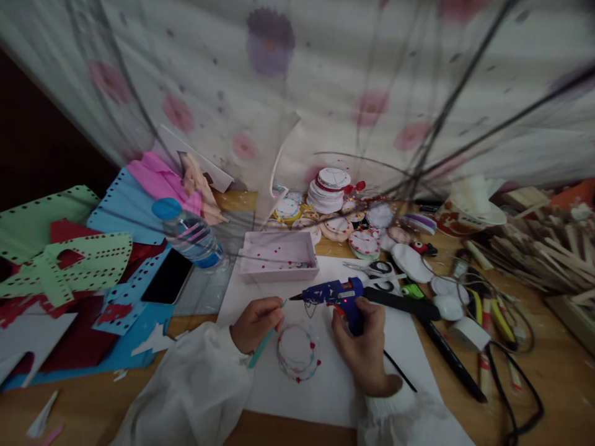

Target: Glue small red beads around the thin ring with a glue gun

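My right hand (360, 347) is wrapped round the handle of a blue hot glue gun (332, 292), whose dark nozzle points left. Pinched in my left hand (260, 323) is a thin turquoise strip (261, 349); its upper end sits close to the nozzle tip, and I cannot tell whether they touch. Between and below the hands, a round white piece edged with small red and blue bits (298, 352) lies on a white paper sheet (325, 399). Behind the glue gun is a shallow pale pink box (279, 255) with tiny red bits inside.
Scissors (372, 269) and a black-handled tool (402, 302) lie right of the box. Decorated discs (329, 189) are piled behind. Left are a water bottle (188, 235), a phone (166, 277) and coloured sheets (116, 207). Cables (530, 387) and wooden sticks (553, 248) crowd the right.
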Motion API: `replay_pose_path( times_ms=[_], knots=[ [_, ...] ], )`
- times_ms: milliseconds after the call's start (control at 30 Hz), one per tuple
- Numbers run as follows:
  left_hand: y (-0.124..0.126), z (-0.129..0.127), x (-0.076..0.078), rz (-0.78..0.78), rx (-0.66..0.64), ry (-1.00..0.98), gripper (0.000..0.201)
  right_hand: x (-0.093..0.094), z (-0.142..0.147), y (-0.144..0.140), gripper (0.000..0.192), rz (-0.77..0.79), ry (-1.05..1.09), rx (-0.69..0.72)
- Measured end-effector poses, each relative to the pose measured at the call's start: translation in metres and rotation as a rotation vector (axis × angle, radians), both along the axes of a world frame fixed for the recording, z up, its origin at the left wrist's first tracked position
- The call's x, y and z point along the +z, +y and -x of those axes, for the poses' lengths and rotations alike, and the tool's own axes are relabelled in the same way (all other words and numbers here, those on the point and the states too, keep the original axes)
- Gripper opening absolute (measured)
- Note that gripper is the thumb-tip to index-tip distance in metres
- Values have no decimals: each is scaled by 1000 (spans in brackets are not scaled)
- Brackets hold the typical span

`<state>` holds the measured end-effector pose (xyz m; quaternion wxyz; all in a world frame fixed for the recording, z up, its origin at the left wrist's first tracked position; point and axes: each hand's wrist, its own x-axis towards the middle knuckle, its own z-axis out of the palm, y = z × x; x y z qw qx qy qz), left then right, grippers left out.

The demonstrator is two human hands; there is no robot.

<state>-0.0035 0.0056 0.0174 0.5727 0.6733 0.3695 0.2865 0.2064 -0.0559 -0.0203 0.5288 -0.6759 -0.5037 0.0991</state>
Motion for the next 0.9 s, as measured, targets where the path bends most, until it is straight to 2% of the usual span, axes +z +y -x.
replay_pose_path(
  times_ms=[533,800,900],
  knots=[
    [0,1,-1,7,-22,-13,43,-1,-1,0,37,9,-38,4],
    [0,2,-4,-32,-22,-14,41,-2,-1,-1,36,56,-49,-22],
    [0,1,-3,-15,-16,-34,42,-1,-1,-1,37,106,-99,-84]
  ],
)
